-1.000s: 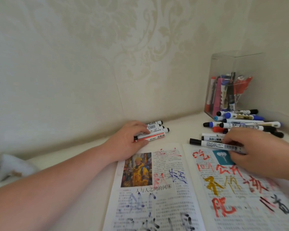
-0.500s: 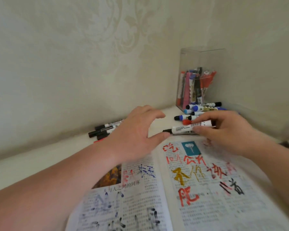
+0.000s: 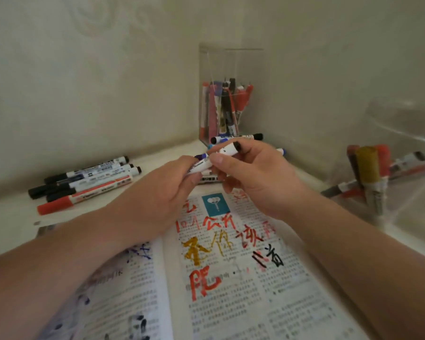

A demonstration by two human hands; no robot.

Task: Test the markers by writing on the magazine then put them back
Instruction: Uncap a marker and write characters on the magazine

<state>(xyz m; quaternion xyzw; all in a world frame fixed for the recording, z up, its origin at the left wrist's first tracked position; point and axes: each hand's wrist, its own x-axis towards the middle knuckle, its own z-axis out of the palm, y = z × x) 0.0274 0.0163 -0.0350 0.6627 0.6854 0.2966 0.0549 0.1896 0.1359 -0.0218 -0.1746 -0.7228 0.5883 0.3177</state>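
The marker (image 3: 227,150) is in the air above the top edge of the magazine (image 3: 231,278). Its long axis goes from low left to high right, with the black end up. The left hand (image 3: 162,192) pinches the lower, bluish end. The right hand (image 3: 258,177) pinches the upper part. The cap probably comes off with a pull along this axis.

**White tabletop (image 3: 103,204) crowded with markers around an open magazine (image 3: 231,278)**
The magazine lies flat beneath both forearms. Left of the left hand (image 3: 155,202), a row of markers (image 3: 88,182) lies side by side. Behind the right hand (image 3: 255,177), a clear box (image 3: 231,65) stands in the corner, with loose markers (image 3: 238,137) at its foot. Well to that hand's right stands a second clear container (image 3: 407,133).
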